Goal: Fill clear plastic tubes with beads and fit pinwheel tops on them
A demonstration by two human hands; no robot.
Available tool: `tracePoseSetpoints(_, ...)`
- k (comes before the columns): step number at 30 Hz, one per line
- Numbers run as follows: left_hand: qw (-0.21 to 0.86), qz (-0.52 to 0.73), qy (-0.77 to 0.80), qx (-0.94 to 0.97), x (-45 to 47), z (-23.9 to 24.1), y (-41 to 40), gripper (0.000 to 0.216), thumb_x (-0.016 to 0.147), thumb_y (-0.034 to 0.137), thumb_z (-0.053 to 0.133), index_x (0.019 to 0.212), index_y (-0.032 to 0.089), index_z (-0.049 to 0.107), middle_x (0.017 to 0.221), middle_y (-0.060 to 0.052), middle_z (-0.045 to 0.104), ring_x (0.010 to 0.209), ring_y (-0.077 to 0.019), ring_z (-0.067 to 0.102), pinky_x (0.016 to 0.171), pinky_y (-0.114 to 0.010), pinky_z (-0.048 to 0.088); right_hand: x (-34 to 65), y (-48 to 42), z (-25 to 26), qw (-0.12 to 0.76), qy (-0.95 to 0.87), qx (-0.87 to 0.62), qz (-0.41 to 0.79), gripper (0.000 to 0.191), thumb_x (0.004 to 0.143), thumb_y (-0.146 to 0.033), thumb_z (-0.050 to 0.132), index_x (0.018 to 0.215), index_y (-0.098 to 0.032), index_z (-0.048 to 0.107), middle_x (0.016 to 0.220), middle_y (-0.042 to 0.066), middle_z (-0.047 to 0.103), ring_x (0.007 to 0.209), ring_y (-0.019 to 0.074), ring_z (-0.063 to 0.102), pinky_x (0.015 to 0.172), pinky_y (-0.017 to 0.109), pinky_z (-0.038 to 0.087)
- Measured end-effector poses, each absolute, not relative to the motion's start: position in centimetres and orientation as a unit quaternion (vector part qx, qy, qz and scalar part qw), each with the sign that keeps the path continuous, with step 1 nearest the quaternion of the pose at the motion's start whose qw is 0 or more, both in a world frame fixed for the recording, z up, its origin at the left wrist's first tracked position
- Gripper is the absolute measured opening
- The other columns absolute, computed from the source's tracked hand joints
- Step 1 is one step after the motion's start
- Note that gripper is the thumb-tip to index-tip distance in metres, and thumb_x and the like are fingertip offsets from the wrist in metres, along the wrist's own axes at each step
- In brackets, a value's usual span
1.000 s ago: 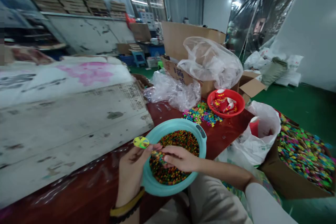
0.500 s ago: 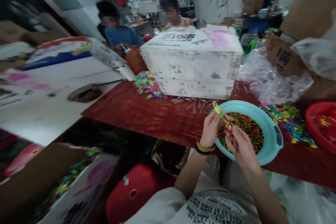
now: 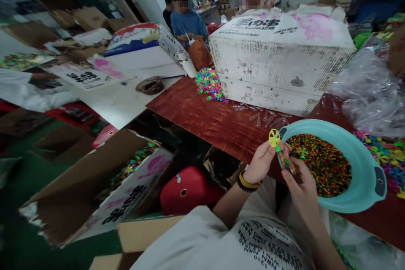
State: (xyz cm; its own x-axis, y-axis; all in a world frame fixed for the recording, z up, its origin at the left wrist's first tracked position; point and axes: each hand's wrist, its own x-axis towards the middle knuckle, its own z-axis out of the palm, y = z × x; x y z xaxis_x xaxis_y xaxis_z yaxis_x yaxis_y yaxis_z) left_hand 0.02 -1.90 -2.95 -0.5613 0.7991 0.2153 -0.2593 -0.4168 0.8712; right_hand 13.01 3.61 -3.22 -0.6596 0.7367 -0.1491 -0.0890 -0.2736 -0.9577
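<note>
My left hand (image 3: 263,161) pinches a small candy toy near its top, where a yellow spoked wheel (image 3: 274,138) joins a green neck (image 3: 278,149). The toy's clear tube (image 3: 287,164), with coloured bits inside, hangs below, and the closed fingers of my right hand (image 3: 302,181) grip its lower end. Both hands are at the left rim of a turquoise basin (image 3: 363,200). Tiny multicoloured candies (image 3: 325,168) fill the basin's bottom, and another yellow wheel (image 3: 303,152) lies on them.
A large white carton (image 3: 268,65) stands behind the basin. Colourful plastic pieces (image 3: 209,84) are heaped left of it, with more (image 3: 384,152) at the right. An open carton (image 3: 79,194) and a red stool (image 3: 186,192) are down left. Two co-workers (image 3: 186,21) sit beyond.
The view has swung left. My hands, still on the toy, have shifted from over the candies to the basin's left rim, and the yellow wheel now faces me more squarely.
</note>
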Motion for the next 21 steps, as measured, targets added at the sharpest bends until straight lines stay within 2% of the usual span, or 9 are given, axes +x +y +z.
tracePoseSetpoints(2, 0.363, 0.768, 0.411, 0.331, 0.3, -3.4, -2.4, 0.054, 0.097, 0.072, 0.061, 0.09, 0.019, 0.057, 0.077, -0.006, 0.062, 0.097, -0.0262, 0.069, 0.07, -0.031, 0.054, 13.5, 3.5, -3.1, 0.244, -0.521, -0.291, 0.765, 0.051, 0.072, -0.07, 0.09, 0.086, -0.024, 0.072, 0.068, 0.002, 0.059, 0.055, 0.0135, 0.048, 0.045, 0.024, 0.035)
tracePoseSetpoints(4, 0.374, 0.742, 0.399, 0.388, 0.0, -3.3, -3.1, 0.055, 0.098, 0.073, 0.057, 0.088, 0.019, 0.056, 0.082, -0.009, 0.067, 0.094, -0.0254, 0.071, 0.066, -0.029, 0.054, 14.3, 3.5, -3.0, 0.143, -0.452, -0.243, 0.846, 0.058, 0.079, -0.078, 0.078, 0.077, -0.021, 0.069, 0.047, -0.006, 0.036, 0.039, 0.0078, 0.023, 0.039, 0.023, 0.019)
tracePoseSetpoints(6, 0.333, 0.711, 0.408, 0.466, -0.4, -3.0, -3.7, 0.056, 0.102, 0.072, 0.051, 0.085, 0.019, 0.056, 0.087, -0.012, 0.073, 0.097, -0.026, 0.074, 0.078, -0.035, 0.058, 15.1, 3.7, -2.6, 0.028, -0.382, -0.19, 0.904, 0.063, 0.079, -0.082, 0.074, 0.071, -0.021, 0.067, 0.04, -0.011, 0.018, 0.035, 0.0053, 0.008, 0.036, 0.023, 0.01)
tracePoseSetpoints(8, 0.272, 0.692, 0.427, 0.515, -0.5, -2.7, -4.2, 0.056, 0.106, 0.069, 0.045, 0.081, 0.019, 0.055, 0.086, -0.013, 0.076, 0.101, -0.0271, 0.075, 0.096, -0.043, 0.057, 15.5, 3.7, -2.2, -0.051, -0.34, -0.158, 0.926, 0.063, 0.08, -0.083, 0.073, 0.068, -0.021, 0.066, 0.04, -0.012, 0.011, 0.034, 0.0049, 0.003, 0.035, 0.023, 0.006)
tracePoseSetpoints(12, 0.227, 0.678, 0.46, 0.526, -0.5, -3.1, -5.6, 0.057, 0.105, 0.07, 0.045, 0.078, 0.021, 0.058, 0.068, -0.008, 0.072, 0.099, -0.029, 0.077, 0.106, -0.051, 0.053, 14.5, 2.8, -2.4, -0.102, -0.334, -0.117, 0.93, 0.062, 0.088, -0.083, 0.066, 0.082, -0.022, 0.07, 0.043, -0.01, 0.023, 0.036, 0.0065, 0.008, 0.036, 0.024, 0.01)
tracePoseSetpoints(14, 0.18, 0.7, 0.457, 0.518, -2.3, -3.4, -7.9, 0.056, 0.104, 0.067, 0.051, 0.072, 0.021, 0.059, 0.06, -0.004, 0.066, 0.085, -0.026, 0.075, 0.099, -0.048, 0.056, 14.4, 2.1, -3.0, -0.077, -0.398, -0.087, 0.91, 0.067, 0.092, -0.085, 0.059, 0.11, -0.023, 0.073, 0.053, -0.005, 0.043, 0.04, 0.0096, 0.025, 0.04, 0.025, 0.024)
tracePoseSetpoints(17, 0.002, 0.803, 0.472, 0.365, -9.0, -3.5, -15.6, 0.053, 0.108, 0.061, 0.045, 0.072, 0.026, 0.062, 0.058, 0.003, 0.056, 0.065, -0.0178, 0.065, 0.075, -0.039, 0.056, 17.6, 1.8, -3.6, -0.015, -0.56, -0.034, 0.828, 0.076, 0.097, -0.079, 0.06, 0.155, -0.031, 0.053, 0.084, 0.003, 0.068, 0.064, 0.0181, 0.056, 0.061, 0.031, 0.049)
tracePoseSetpoints(19, -0.105, 0.757, 0.614, 0.198, -13.8, -3.6, -24.0, 0.049, 0.107, 0.07, 0.04, 0.089, 0.035, 0.069, 0.055, 0.004, 0.047, 0.073, -0.0187, 0.067, 0.073, -0.038, 0.052, 22.0, 3.1, -3.3, 0.005, -0.66, -0.045, 0.75, 0.058, 0.105, -0.064, 0.058, 0.156, -0.037, 0.055, 0.095, 0.005, 0.072, 0.079, 0.023, 0.065, 0.075, 0.037, 0.055)
tracePoseSetpoints(21, -0.179, 0.604, 0.771, 0.097, -15.9, -4.0, -33.8, 0.073, 0.091, 0.096, 0.025, 0.099, 0.039, 0.07, 0.047, 0.003, 0.034, 0.068, -0.0188, 0.065, 0.065, -0.037, 0.047, 25.9, 6.2, -2.9, 0.008, -0.721, -0.077, 0.688, 0.037, 0.107, -0.055, 0.056, 0.137, -0.039, 0.072, 0.093, 0.005, 0.073, 0.084, 0.026, 0.069, 0.078, 0.039, 0.057)
